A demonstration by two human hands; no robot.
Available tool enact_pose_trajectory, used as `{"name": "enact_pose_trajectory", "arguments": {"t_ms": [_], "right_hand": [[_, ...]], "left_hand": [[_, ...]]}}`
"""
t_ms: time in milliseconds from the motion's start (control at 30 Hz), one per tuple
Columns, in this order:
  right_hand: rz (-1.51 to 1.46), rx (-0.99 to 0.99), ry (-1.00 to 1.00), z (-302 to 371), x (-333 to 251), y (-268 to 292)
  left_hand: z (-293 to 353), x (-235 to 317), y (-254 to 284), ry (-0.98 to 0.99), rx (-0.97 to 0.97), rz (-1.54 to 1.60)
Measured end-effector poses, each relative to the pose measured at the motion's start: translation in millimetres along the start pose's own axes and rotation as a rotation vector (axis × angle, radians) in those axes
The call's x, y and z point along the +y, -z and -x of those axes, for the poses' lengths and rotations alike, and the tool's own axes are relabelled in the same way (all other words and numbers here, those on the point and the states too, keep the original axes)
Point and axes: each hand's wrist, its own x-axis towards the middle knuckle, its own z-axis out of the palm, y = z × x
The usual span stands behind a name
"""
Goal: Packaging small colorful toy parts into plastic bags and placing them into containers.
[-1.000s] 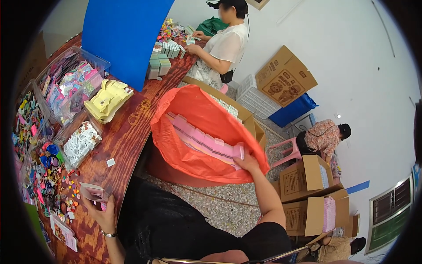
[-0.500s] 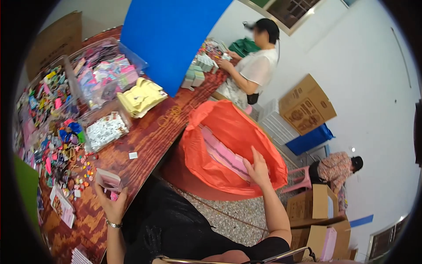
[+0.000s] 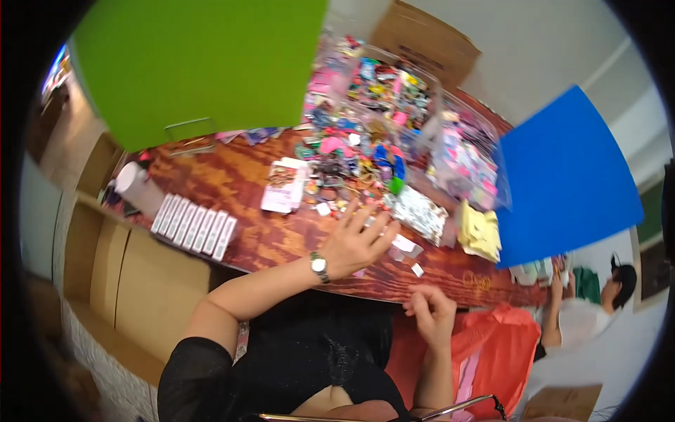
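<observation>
My left hand (image 3: 358, 243) is stretched over the table with its fingers spread, palm down, holding nothing that shows. Just right of its fingers stands a small open box (image 3: 404, 246), pale and blurred. A bit of pink (image 3: 360, 273) peeks out below the palm. By the table's front edge my right hand (image 3: 432, 309) is raised with its fingers curled in, and nothing shows in it. A small white square (image 3: 418, 269) lies between the hands. Beyond my left fingertips spread loose colourful trinkets (image 3: 351, 169), and a white-and-pink card pack (image 3: 283, 186) lies to their left.
A row of slim white boxes (image 3: 193, 226) lines the left table edge. A clear tub (image 3: 464, 155), yellow packets (image 3: 479, 232) and a blue panel (image 3: 573, 183) stand right. A green panel (image 3: 197, 70) rises behind. A red bag (image 3: 496, 359) sits low right; a co-worker (image 3: 583, 309) stands beyond.
My view has swung left. The left hand has let go of the small box and spread its fingers. My right hand has come away from the red bag and curled.
</observation>
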Motion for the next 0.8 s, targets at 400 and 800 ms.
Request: {"name": "enact_pose_trajectory", "arguments": {"t_ms": [400,800], "right_hand": [[-0.038,-0.356,0.59,0.8,-48.3,-66.7],[0.167,-0.249,0.348,19.8,-8.1,-73.7]], "left_hand": [[6.0,-6.4,-4.5,-0.087,-0.001,-0.087],[38.1,2.7,-22.3,0.303,-0.185,0.399]]}}
